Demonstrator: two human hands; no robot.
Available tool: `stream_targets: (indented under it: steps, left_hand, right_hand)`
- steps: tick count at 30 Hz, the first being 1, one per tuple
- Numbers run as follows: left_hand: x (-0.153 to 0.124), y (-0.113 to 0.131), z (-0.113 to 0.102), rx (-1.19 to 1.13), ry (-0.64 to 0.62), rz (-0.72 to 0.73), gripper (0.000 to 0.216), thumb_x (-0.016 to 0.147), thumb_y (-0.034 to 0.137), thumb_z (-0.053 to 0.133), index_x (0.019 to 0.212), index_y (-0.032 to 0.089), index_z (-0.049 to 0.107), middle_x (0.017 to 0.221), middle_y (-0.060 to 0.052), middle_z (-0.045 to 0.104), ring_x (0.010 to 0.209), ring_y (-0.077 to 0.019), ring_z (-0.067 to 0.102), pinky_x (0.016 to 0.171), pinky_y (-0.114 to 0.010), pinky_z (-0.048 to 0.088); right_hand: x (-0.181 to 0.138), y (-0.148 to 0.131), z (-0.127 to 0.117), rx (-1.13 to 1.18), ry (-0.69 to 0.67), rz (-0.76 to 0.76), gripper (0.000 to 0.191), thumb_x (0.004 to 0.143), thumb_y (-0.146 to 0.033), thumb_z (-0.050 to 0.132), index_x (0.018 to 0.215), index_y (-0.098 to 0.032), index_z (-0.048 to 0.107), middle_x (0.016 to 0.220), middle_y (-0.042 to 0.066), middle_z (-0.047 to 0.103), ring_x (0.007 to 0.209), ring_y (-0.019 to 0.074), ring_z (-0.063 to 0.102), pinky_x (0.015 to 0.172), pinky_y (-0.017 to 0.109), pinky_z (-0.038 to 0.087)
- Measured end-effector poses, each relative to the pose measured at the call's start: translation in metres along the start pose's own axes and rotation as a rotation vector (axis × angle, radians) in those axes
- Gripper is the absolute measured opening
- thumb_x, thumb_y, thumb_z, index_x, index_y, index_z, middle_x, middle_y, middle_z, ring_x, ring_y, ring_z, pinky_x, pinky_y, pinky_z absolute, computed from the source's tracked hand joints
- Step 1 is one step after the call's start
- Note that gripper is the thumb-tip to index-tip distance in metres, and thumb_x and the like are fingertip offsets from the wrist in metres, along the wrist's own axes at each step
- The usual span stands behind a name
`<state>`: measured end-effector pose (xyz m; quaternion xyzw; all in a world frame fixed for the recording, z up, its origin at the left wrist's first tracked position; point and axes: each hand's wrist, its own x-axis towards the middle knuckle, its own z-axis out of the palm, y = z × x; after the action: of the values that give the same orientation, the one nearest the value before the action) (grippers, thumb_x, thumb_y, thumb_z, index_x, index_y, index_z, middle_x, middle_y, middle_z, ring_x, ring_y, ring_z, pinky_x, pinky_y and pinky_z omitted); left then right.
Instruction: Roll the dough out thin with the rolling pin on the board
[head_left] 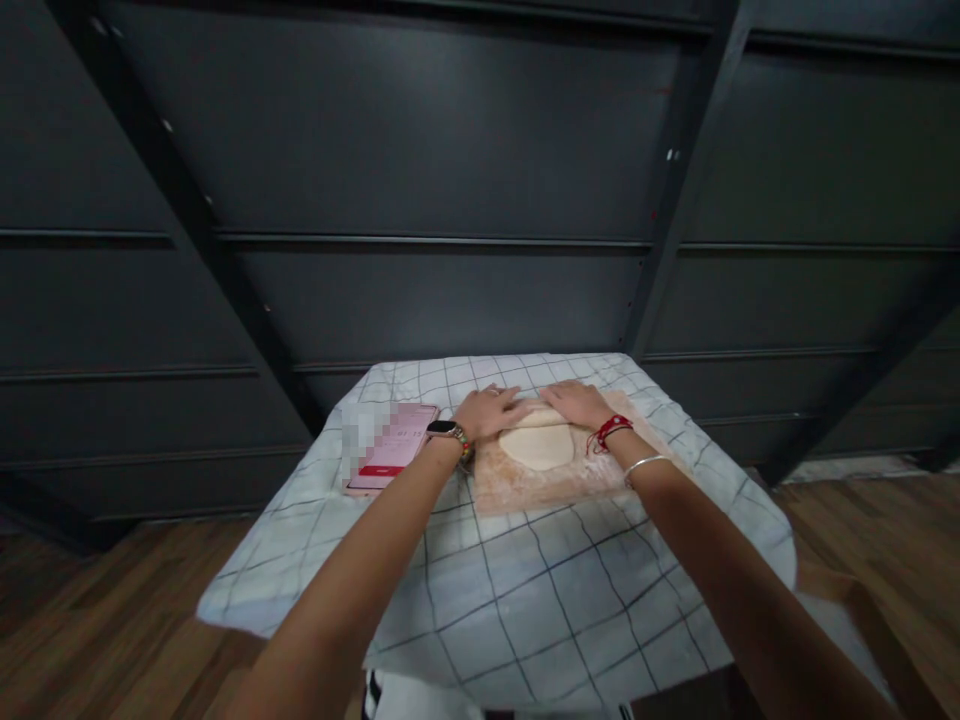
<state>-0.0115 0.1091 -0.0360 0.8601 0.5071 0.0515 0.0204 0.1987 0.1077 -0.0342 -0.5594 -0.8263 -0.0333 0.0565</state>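
A flat, pale sheet of dough point(538, 450) lies on a floured, light wooden board point(517, 498). Across the dough's far edge runs a pale rolling pin point(544, 416), partly covered by both hands. My left hand point(486, 410) rests on the pin's left part, fingers stretched out toward the middle. On the right part lies my right hand point(579, 404), its fingers also stretched out and pointing inward. Neither hand's fingers appear wrapped round the pin, though their undersides are hidden. A watch and beaded bracelet are on the left wrist; red cords and a silver bangle are on the right.
A phone point(397, 440) with a pink screen lies left of the board, close to my left wrist. Beneath everything is a white checked tablecloth point(517, 590). A dark panelled wall point(442, 300) stands behind the table. An open box point(847, 620) is at the lower right.
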Motion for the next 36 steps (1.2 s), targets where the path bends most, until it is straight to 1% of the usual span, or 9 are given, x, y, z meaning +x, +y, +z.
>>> stream_targets:
  steps: [4,7,11,17,22,25,32,34,36]
  left_hand:
    - [-0.031,0.013,-0.002,0.010,0.013,0.114,0.089,0.079,0.079,0.037,0.147,0.022,0.030,0.143,-0.012,0.044,0.131,-0.0313,0.038,0.103,-0.039,0.033]
    - [-0.043,0.022,-0.001,0.036,-0.003,0.077,0.102,0.071,0.081,0.048,0.150,0.020,0.023,0.145,-0.015,0.040,0.135,-0.0345,0.032,0.105,-0.043,0.030]
    - [-0.054,0.033,0.000,0.040,-0.016,0.017,0.102,0.072,0.079,0.048,0.149,0.018,0.023,0.145,-0.016,0.039,0.137,-0.0354,0.027,0.106,-0.047,0.026]
    - [-0.070,0.040,-0.002,0.035,-0.014,0.045,0.090,0.079,0.076,0.042,0.148,0.020,0.027,0.148,-0.014,0.036,0.136,-0.0320,0.031,0.106,-0.044,0.029]
    - [-0.060,0.037,-0.006,0.046,-0.004,0.026,0.080,0.082,0.071,0.042,0.143,0.021,0.036,0.139,-0.013,0.048,0.127,-0.0301,0.043,0.099,-0.039,0.037]
    - [-0.046,0.030,-0.007,0.039,-0.015,0.004,0.078,0.081,0.072,0.042,0.141,0.023,0.039,0.132,-0.011,0.055,0.118,-0.0296,0.053,0.094,-0.036,0.041]
    - [-0.007,0.000,-0.001,-0.035,-0.053,0.031,0.081,0.083,0.075,0.029,0.143,0.021,0.037,0.137,-0.010,0.052,0.120,-0.0271,0.052,0.096,-0.033,0.039]
    - [0.006,-0.008,0.002,-0.043,-0.060,0.016,0.082,0.084,0.074,0.027,0.144,0.019,0.036,0.138,-0.011,0.050,0.123,-0.0274,0.049,0.098,-0.033,0.037]
    - [0.018,-0.015,0.004,-0.060,-0.067,-0.003,0.081,0.086,0.073,0.024,0.145,0.019,0.035,0.141,-0.011,0.047,0.127,-0.0269,0.046,0.101,-0.033,0.034]
  right_hand:
    - [-0.032,-0.010,0.000,0.005,0.038,-0.021,0.057,0.099,-0.047,0.015,0.116,-0.023,0.063,0.123,0.007,0.063,0.116,0.0259,0.051,0.095,0.043,0.037]
    - [-0.052,-0.017,0.000,0.010,0.069,-0.022,0.057,0.098,-0.048,0.015,0.126,-0.020,0.056,0.128,0.010,0.059,0.119,0.0264,0.049,0.098,0.045,0.035]
    - [-0.074,-0.025,-0.005,0.025,0.044,-0.003,0.058,0.096,-0.054,0.021,0.132,-0.018,0.050,0.136,0.014,0.052,0.123,0.0284,0.045,0.096,0.049,0.036]
    - [-0.093,-0.033,-0.007,0.008,0.055,-0.020,0.054,0.096,-0.052,0.025,0.133,-0.019,0.048,0.138,0.012,0.049,0.129,0.0293,0.039,0.095,0.051,0.038]
    - [-0.076,-0.024,-0.003,0.056,0.059,-0.029,0.055,0.097,-0.052,0.021,0.132,-0.022,0.050,0.140,0.009,0.048,0.128,0.0280,0.040,0.096,0.049,0.038]
    - [-0.056,-0.016,-0.002,0.062,0.051,-0.042,0.055,0.097,-0.050,0.018,0.133,-0.023,0.050,0.135,0.007,0.053,0.123,0.0261,0.045,0.100,0.046,0.035]
    - [-0.007,0.000,0.000,0.111,0.002,-0.004,0.051,0.099,-0.046,0.018,0.128,-0.024,0.054,0.137,0.005,0.052,0.122,0.0250,0.048,0.099,0.042,0.037]
    - [0.007,0.004,0.002,0.107,0.022,-0.016,0.047,0.100,-0.041,0.020,0.123,-0.024,0.057,0.131,0.005,0.057,0.116,0.0237,0.052,0.097,0.040,0.040]
    - [0.019,0.008,0.005,0.090,0.074,-0.014,0.039,0.100,-0.040,0.030,0.119,-0.021,0.059,0.125,0.006,0.060,0.109,0.0222,0.056,0.094,0.039,0.043]
